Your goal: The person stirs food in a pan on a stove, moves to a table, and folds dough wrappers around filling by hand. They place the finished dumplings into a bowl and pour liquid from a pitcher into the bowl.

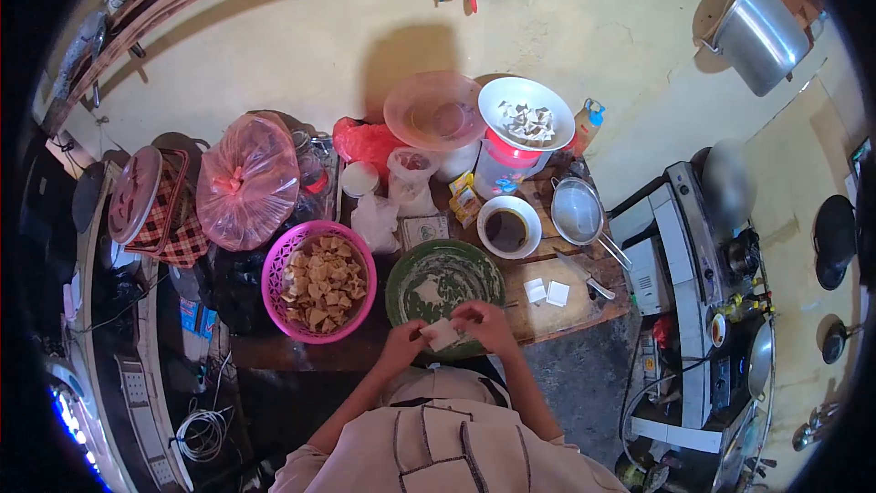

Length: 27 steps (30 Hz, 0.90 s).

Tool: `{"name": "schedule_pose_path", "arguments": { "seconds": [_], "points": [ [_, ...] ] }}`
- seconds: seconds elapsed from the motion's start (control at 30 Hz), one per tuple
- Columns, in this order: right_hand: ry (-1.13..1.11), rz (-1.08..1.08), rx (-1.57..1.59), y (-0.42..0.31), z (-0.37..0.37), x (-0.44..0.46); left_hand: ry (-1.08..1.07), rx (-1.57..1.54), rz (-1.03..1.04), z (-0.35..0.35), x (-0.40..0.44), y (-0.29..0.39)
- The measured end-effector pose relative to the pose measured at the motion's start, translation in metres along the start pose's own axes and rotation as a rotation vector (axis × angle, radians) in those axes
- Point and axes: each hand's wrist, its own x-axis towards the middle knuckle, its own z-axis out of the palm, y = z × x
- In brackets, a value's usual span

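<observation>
My left hand and my right hand pinch a thin white square wrapper from either side. They hold it over the near edge of a green bowl, whose inside is smeared with white paste or flour. To the right, two small white squares lie on a wooden board, with a knife just behind them. On the left stands a pink basket filled with folded, light-brown pieces.
Behind the green bowl are a white bowl of dark liquid, a strainer and a white plate of pale pieces on a container. A tied plastic bag stands back left. A stove is at the right.
</observation>
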Motion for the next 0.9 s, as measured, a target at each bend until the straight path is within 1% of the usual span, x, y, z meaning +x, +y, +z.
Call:
{"name": "schedule_pose_path", "arguments": {
  "seconds": [0.07,0.13,0.17,0.2,0.23,0.27,0.33,0.37,0.43,0.47,0.57,0.67,0.77,0.87,0.9],
  "points": [
    [0.255,-0.063,-0.186,-0.004,-0.017,0.004,0.055,0.067,0.005,-0.012,-0.006,-0.001],
    [0.477,-0.050,-0.495,0.014,-0.039,0.009,0.115,0.114,0.041,-0.027,-0.015,-0.003],
    [0.586,-0.042,-0.654,0.026,-0.048,0.011,0.152,0.095,0.035,-0.031,-0.018,-0.016],
    [0.531,0.009,-0.713,0.033,-0.054,0.013,0.190,0.076,0.030,-0.034,-0.019,-0.036],
    [0.475,0.057,-0.771,0.036,-0.058,0.015,0.230,0.057,0.027,-0.034,-0.020,-0.040],
    [0.417,0.103,-0.827,0.039,-0.060,0.017,0.194,-0.114,-0.048,-0.035,-0.021,-0.044],
    [0.448,0.155,-1.048,0.028,-0.051,0.014,0.117,-0.456,-0.197,-0.035,-0.024,-0.033],
    [0.463,0.181,-1.159,0.025,-0.048,0.013,0.093,-0.458,-0.216,-0.036,-0.021,-0.029],
    [0.301,0.264,-1.085,0.025,-0.053,0.014,0.046,-0.462,-0.250,-0.037,-0.015,-0.023],
    [0.220,0.303,-1.047,0.026,-0.055,0.016,0.055,-0.453,-0.238,-0.037,-0.011,-0.027],
    [0.264,-0.005,-1.064,0.046,-0.048,0.015,0.072,-0.415,-0.219,-0.038,0.004,-0.041],
    [0.018,0.062,-1.183,0.041,-0.021,0.021,0.073,-0.376,-0.228,-0.040,0.008,-0.039],
    [-0.055,-0.112,-1.313,0.018,0.004,0.017,0.073,-0.383,-0.237,-0.040,0.006,-0.031],
    [0.029,-0.084,-1.202,0.004,0.007,0.026,0.074,-0.409,-0.249,-0.041,0.006,-0.038],
    [0.079,-0.147,-1.177,0.000,0.006,0.027,0.070,-0.412,-0.246,-0.041,0.006,-0.038]
  ]
}}
